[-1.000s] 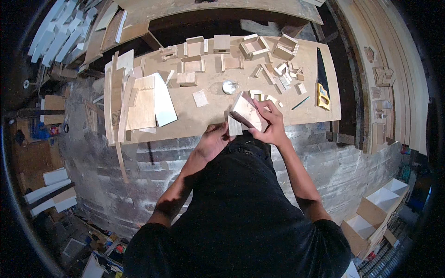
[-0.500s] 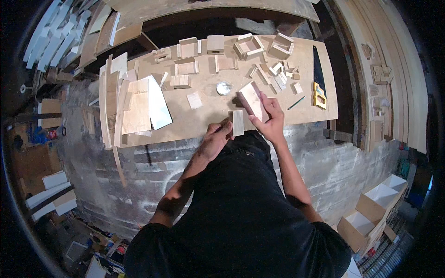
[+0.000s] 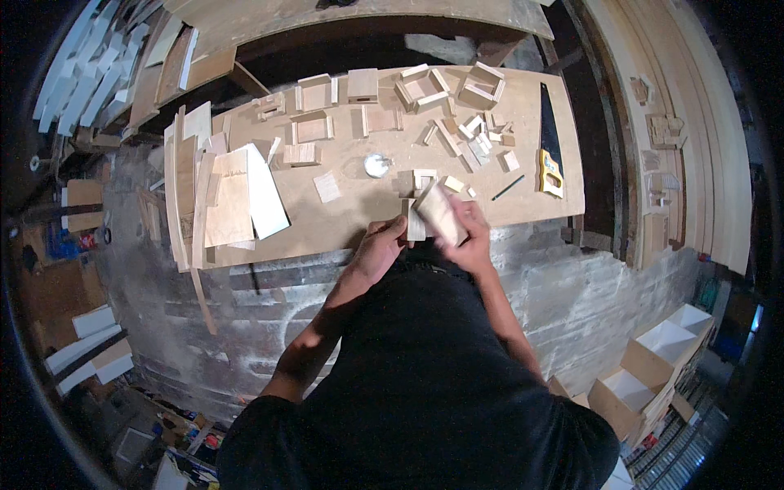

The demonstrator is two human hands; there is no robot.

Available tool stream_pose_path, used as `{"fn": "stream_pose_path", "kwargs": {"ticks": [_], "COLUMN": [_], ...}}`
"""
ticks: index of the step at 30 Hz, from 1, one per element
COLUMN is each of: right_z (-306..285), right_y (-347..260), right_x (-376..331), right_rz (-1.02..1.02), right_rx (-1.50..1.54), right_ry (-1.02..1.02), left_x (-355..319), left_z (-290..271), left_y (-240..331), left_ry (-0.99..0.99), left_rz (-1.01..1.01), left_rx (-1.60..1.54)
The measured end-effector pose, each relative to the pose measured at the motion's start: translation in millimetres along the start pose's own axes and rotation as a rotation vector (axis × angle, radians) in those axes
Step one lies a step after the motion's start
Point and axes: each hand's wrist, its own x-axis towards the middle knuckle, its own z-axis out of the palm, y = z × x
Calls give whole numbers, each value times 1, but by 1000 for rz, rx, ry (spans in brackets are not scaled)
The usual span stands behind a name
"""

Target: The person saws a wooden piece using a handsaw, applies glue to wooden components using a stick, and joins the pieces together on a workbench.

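My left hand [image 3: 382,250] pinches a small pale wooden piece [image 3: 414,222] upright near the front edge of the table. My right hand [image 3: 469,238] is closed round a larger wooden block [image 3: 438,214], blurred by motion, which looks like a sanding block. That block is tilted against or just over the right side of the small piece; exact contact cannot be made out. Just beyond both hands lie a small wooden frame [image 3: 424,179] and little offcuts [image 3: 451,184]. A round white tub [image 3: 376,165] stands further back.
The plywood tabletop [image 3: 343,224] carries several small wooden boxes [image 3: 314,94] along its back. Offcuts [image 3: 469,143] and a green pencil [image 3: 508,188] lie right of centre. A yellow-handled handsaw [image 3: 551,175] rests at the right edge. Wooden sheets [image 3: 227,196] are piled at the left.
My right hand has swung the block down and left onto or over the small piece, turning its reddish-brown side out of sight. The view has shifted slightly, uncovering the small frame and offcuts.
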Motion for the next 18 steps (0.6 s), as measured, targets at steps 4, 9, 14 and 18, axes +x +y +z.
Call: {"fn": "stream_pose_path", "kwargs": {"ticks": [4, 9, 14, 18], "right_z": [-12, -30, -37, -33], "right_y": [5, 31, 10, 59], "right_x": [3, 8, 15, 12], "right_rz": [-135, -43, -127, 83], "right_rx": [-8, -148, 49, 39], "right_ry": [-77, -5, -215, -41], "left_x": [6, 14, 28, 29], "left_z": [2, 6, 9, 9], "left_y": [-3, -14, -17, -27], "left_ry": [88, 78, 145, 110], "left_rz": [-70, -128, 41, -62], "left_rx": [-49, -62, 41, -97]}}
